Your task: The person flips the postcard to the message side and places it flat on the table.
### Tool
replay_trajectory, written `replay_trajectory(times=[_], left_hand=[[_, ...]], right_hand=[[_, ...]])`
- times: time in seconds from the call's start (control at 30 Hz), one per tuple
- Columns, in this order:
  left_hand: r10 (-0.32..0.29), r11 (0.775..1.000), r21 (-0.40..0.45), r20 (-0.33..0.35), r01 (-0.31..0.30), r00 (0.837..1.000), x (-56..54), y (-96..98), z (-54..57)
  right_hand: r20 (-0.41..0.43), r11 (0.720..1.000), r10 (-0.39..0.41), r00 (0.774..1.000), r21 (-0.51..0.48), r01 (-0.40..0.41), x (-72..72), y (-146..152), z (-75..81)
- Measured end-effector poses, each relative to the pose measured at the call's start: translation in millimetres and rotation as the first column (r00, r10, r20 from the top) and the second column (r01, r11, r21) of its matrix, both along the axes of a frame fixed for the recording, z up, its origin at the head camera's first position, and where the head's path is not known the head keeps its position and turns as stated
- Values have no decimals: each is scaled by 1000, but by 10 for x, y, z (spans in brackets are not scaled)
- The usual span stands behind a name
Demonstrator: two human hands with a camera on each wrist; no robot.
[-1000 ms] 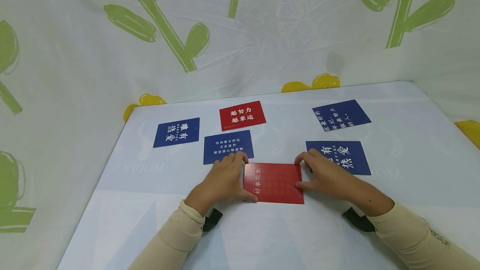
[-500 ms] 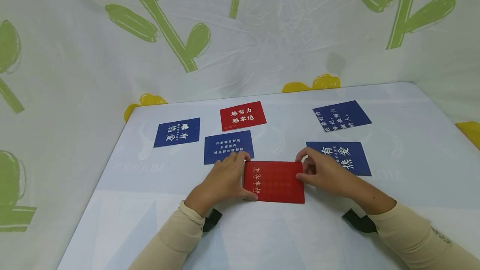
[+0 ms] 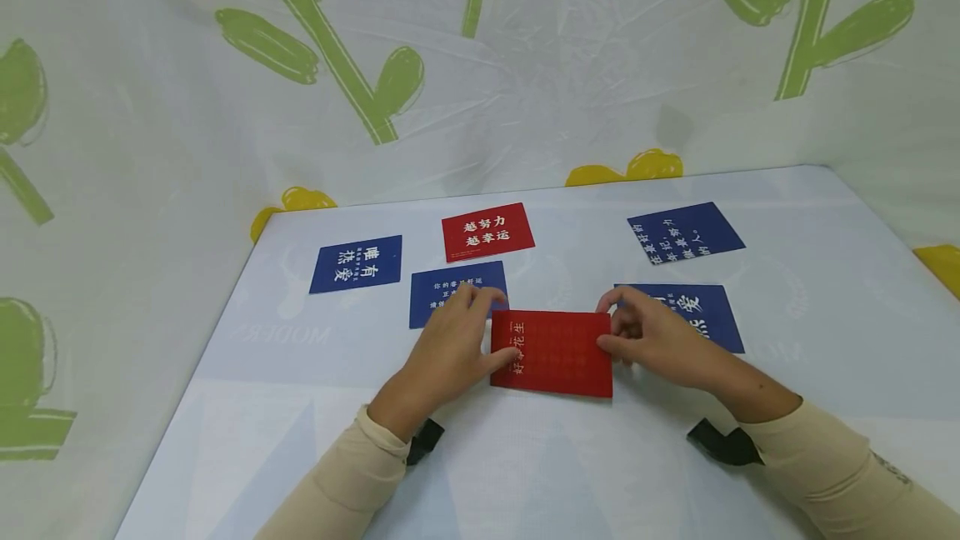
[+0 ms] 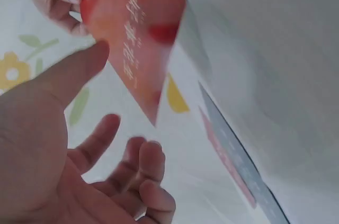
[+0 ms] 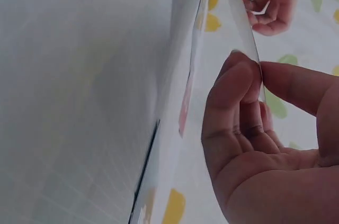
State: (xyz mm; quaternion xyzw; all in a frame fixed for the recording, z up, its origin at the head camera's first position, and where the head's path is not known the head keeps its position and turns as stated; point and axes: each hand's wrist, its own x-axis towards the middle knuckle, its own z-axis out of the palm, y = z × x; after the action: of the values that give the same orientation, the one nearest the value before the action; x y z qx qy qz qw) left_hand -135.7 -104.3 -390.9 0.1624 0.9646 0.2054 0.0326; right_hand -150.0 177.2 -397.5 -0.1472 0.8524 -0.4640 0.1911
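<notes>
A red card (image 3: 562,357) with white characters along its left side is held up in front of the person, over the table. My right hand (image 3: 660,340) pinches its right edge between thumb and fingers; in the right wrist view the card (image 5: 244,23) is seen nearly edge-on, its pale underside showing. My left hand (image 3: 450,344) is at the card's left end, fingers loosely bent and spread from the thumb. In the left wrist view its thumb (image 4: 87,68) overlaps the card's edge, while the other fingers lie apart from the card.
On the white table (image 3: 315,457) lie a blue card (image 3: 457,273) behind my left hand, another blue card (image 3: 356,265) at left and a red card (image 3: 487,232) farther back. At right are two more blue cards, one far (image 3: 686,232), one near (image 3: 712,323) partly behind my right hand.
The red card has come up off the table, its right edge now pinched by my right hand. My left fingers, earlier at the card's left corners, have loosened and risen a little.
</notes>
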Motion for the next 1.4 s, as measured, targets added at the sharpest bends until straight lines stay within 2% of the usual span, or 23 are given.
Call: replay_trajectory(times=[0.3,0.53,0.67,0.9,1.07,1.2,1.4], left_hand=[[-68,998,-2,-26,68,997,121,109,127],[-88,995,44,-75,91,993,185,159,144],[-119,990,60,-122,127,985,205,178,145],[-179,983,9,-220,186,959,239,194,140],[-229,973,-38,-288,228,930,253,206,128],[-255,966,-57,-336,251,907,249,212,117],[-277,960,-80,-409,268,870,232,212,90]], right_hand=[[69,996,-35,997,-79,40,10,2,79],[88,985,-54,995,-162,67,46,-18,144],[106,979,-79,991,-182,97,71,-37,191],[120,965,-80,990,-239,107,74,-98,284],[130,951,-69,989,-291,104,110,-122,315],[133,947,-96,986,-293,132,127,-128,319],[157,921,-129,979,-346,177,138,-127,323]])
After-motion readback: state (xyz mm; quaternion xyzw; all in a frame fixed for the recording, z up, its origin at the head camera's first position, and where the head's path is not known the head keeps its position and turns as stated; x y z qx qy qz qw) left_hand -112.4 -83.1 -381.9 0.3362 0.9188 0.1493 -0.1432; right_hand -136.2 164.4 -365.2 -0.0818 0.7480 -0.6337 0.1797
